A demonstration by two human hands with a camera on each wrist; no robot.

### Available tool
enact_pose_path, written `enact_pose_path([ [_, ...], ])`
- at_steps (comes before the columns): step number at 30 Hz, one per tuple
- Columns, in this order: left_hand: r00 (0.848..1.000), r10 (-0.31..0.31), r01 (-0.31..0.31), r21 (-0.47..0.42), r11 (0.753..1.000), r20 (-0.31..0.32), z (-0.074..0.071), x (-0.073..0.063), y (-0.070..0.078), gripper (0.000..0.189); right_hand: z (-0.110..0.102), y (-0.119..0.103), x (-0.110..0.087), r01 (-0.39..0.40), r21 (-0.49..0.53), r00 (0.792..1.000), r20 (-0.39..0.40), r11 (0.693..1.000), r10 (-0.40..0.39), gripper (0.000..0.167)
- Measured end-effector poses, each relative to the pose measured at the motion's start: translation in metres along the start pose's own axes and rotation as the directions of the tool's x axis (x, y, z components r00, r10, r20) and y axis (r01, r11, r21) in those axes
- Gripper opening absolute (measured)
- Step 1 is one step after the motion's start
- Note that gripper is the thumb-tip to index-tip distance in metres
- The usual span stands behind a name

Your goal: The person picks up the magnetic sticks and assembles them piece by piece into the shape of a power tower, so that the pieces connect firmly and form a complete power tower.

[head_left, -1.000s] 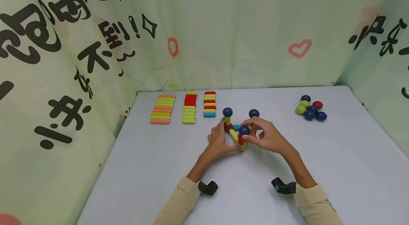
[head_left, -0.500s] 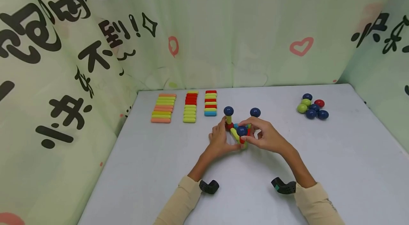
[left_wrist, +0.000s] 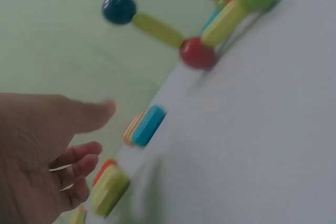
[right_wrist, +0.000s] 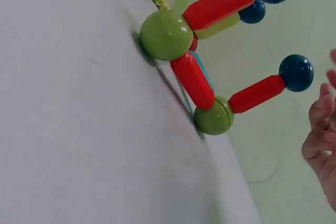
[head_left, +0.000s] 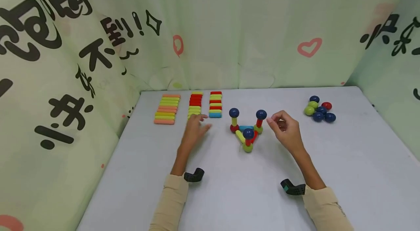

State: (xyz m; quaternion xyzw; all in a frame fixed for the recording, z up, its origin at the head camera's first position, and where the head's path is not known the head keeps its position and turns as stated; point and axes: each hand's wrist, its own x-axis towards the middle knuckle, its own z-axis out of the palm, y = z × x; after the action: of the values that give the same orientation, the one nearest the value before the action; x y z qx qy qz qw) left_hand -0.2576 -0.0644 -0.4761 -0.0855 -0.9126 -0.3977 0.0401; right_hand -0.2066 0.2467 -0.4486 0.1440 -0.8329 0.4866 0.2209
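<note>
A frame of magnetic sticks and balls stands mid-table. Its triangular base joins one red ball and two green balls. From each corner rises an upright stick topped by a blue ball. My left hand hovers by the near end of the middle stick row, fingers extended and holding nothing. Whether it touches the sticks is unclear. Just right of the frame is my right hand, its fingers loosely bent and nothing in them; it appears apart from the nearest blue ball.
A row of orange, green and yellow sticks lies at the back left. Another row, with a blue stick at its near end, lies right of the middle row. Several loose balls cluster at the back right. A curtain hangs behind the table.
Both hands have let go of the frame. The left hand has moved left to the stick rows; the right has drawn back slightly right. The frame now stands unheld with its front upright in place.
</note>
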Motion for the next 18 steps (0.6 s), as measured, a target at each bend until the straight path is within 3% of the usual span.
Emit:
enact_pose_path([
  [2, 0.989, -0.029, 0.046, 0.122, 0.991, -0.143, -0.019, 0.001, -0.018, 0.029, -0.001, 0.009, 0.001, -0.094, -0.051, 0.995, 0.014, 0.994, 0.094, 0.02],
  [4, 0.966, -0.054, 0.114, 0.233, 0.966, -0.252, -0.035, 0.0, -0.037, 0.024, -0.002, 0.016, 0.0, -0.169, -0.118, 0.977, 0.109, 0.979, 0.182, 0.031],
  [5, 0.955, -0.063, 0.146, 0.274, 0.951, -0.291, -0.041, 0.0, -0.046, 0.024, -0.003, 0.019, 0.0, -0.193, -0.154, 0.959, 0.181, 0.969, 0.22, 0.038],
  [8, 0.94, -0.094, 0.221, 0.376, 0.9, -0.328, -0.055, -0.004, -0.068, 0.029, -0.003, 0.024, -0.002, -0.214, -0.211, 0.871, 0.401, 0.954, 0.284, 0.062],
  [10, 0.942, -0.105, 0.231, 0.389, 0.892, -0.318, -0.061, -0.007, -0.078, 0.032, -0.002, 0.024, -0.004, -0.212, -0.209, 0.811, 0.508, 0.955, 0.292, 0.079],
  [12, 0.948, -0.108, 0.229, 0.406, 0.885, -0.3, -0.064, -0.008, -0.084, 0.031, 0.001, 0.023, -0.006, -0.207, -0.21, 0.777, 0.559, 0.956, 0.291, 0.094],
  [13, 0.95, -0.105, 0.223, 0.404, 0.887, -0.295, -0.065, -0.009, -0.086, 0.03, 0.004, 0.022, -0.007, -0.199, -0.22, 0.77, 0.567, 0.955, 0.291, 0.102],
  [15, 0.953, -0.097, 0.212, 0.405, 0.889, -0.286, -0.067, -0.009, -0.089, 0.028, 0.01, 0.019, -0.01, -0.191, -0.261, 0.777, 0.548, 0.946, 0.308, 0.115],
  [18, 0.956, -0.093, 0.21, 0.428, 0.879, -0.28, -0.071, -0.012, -0.092, 0.026, 0.024, 0.014, -0.015, -0.194, -0.345, 0.806, 0.478, 0.918, 0.35, 0.129],
])
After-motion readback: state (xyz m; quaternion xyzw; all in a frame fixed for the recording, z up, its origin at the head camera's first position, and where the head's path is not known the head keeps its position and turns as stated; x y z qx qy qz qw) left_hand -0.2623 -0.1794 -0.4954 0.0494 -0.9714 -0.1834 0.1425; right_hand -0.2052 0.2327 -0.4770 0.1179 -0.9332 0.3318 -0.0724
